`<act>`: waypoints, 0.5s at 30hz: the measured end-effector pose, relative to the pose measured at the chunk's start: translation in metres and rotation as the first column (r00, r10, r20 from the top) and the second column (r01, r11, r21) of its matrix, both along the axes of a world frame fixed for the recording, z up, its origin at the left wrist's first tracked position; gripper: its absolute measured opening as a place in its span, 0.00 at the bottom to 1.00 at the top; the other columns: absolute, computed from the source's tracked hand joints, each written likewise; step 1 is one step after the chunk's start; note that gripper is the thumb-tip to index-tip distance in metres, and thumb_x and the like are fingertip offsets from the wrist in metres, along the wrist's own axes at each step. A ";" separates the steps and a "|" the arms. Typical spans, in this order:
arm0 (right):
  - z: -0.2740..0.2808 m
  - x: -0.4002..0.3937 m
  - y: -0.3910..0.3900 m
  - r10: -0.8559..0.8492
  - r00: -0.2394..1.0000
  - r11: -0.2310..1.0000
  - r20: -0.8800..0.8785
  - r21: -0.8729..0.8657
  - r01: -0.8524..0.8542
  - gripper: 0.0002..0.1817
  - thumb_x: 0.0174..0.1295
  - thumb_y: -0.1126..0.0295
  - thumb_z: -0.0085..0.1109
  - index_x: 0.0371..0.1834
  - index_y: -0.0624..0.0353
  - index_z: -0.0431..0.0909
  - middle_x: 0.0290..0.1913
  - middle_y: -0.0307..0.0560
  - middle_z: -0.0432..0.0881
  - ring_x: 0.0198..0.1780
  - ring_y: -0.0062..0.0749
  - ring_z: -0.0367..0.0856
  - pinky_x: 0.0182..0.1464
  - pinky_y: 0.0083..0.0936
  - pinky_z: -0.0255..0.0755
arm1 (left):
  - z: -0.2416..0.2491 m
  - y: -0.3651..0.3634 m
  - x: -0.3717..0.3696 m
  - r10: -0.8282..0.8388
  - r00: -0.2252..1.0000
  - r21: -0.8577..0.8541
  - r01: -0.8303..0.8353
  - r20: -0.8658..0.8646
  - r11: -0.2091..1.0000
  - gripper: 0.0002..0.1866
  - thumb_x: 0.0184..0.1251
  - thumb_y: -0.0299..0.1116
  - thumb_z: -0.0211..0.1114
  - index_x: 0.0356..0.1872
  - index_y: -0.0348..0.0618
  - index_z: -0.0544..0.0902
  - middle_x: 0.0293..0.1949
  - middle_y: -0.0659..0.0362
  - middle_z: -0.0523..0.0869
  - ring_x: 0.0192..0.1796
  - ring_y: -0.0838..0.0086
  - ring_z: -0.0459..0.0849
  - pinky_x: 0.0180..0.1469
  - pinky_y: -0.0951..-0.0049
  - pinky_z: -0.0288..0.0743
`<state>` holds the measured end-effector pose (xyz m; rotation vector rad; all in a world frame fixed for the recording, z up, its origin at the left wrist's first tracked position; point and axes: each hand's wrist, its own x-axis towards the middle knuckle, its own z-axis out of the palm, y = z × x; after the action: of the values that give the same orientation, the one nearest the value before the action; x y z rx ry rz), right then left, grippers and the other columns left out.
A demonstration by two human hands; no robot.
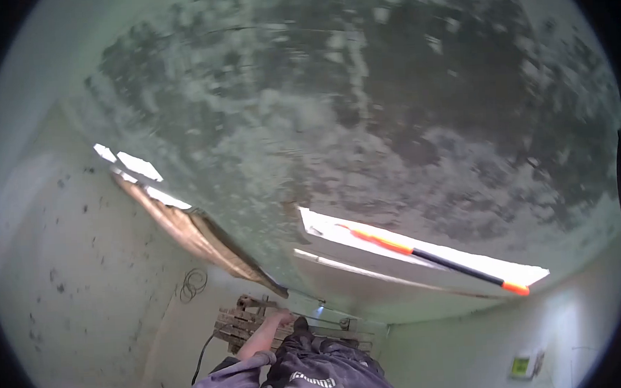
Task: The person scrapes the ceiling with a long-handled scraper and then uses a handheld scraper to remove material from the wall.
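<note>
Looking up, the head camera shows mostly a mottled grey-green ceiling (pixel 362 100) with pale worn patches. Near the bottom edge a person in a dark purple work shirt (pixel 299 381) is seen, probably a co-worker, because the body lies in front of the camera and not below it. One bare forearm (pixel 258 336) of this person reaches toward a stack of wooden slats (pixel 243 324) that stands against the wall. The hand (pixel 285 315) at the end of that arm is near or on the top of the stack, but it is too small to tell if its fingers are spread or pressed together, or which hand it is. The wearer's own hands are not visible. A long rod (pixel 433 258) with orange ends and a dark middle lies across a bright opening (pixel 468 259) at the right. A brown torn strip (pixel 193 232) runs along the ceiling edge at the left, and a coil of wire (pixel 193 284) hangs on the pale wall.
</note>
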<state>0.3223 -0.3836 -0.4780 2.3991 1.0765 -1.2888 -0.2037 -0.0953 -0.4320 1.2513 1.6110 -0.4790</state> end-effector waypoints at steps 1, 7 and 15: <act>0.000 0.004 0.016 -0.026 0.999 0.999 -0.019 0.032 0.026 0.23 0.63 0.49 0.50 0.44 0.57 0.84 0.38 0.51 0.85 0.42 0.40 0.82 0.43 0.40 0.75 | 0.003 -0.008 -0.006 0.045 0.999 0.007 -0.045 0.003 0.999 0.20 0.59 0.41 0.60 0.51 0.46 0.83 0.40 0.58 0.89 0.31 0.64 0.85 0.38 0.57 0.78; 0.014 0.012 0.011 -0.335 0.931 0.927 -0.148 0.124 0.353 0.19 0.62 0.54 0.52 0.41 0.57 0.84 0.30 0.48 0.81 0.31 0.36 0.80 0.31 0.36 0.73 | -0.018 -0.084 -0.007 -0.241 0.969 0.231 0.247 -0.055 0.941 0.24 0.59 0.49 0.59 0.53 0.48 0.83 0.44 0.49 0.87 0.46 0.57 0.86 0.48 0.58 0.78; 0.059 0.009 0.066 -0.515 0.806 0.729 -0.292 0.344 0.591 0.18 0.61 0.54 0.57 0.35 0.61 0.81 0.17 0.40 0.73 0.15 0.26 0.71 0.16 0.29 0.66 | -0.012 -0.007 0.050 -0.234 0.971 0.332 0.204 0.052 0.921 0.23 0.60 0.52 0.60 0.47 0.45 0.84 0.47 0.47 0.86 0.50 0.54 0.85 0.54 0.57 0.77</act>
<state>0.3317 -0.3179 -0.4190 3.1634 0.7399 -1.6079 -0.1536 -0.1024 -0.4444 1.6907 1.5193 -0.2940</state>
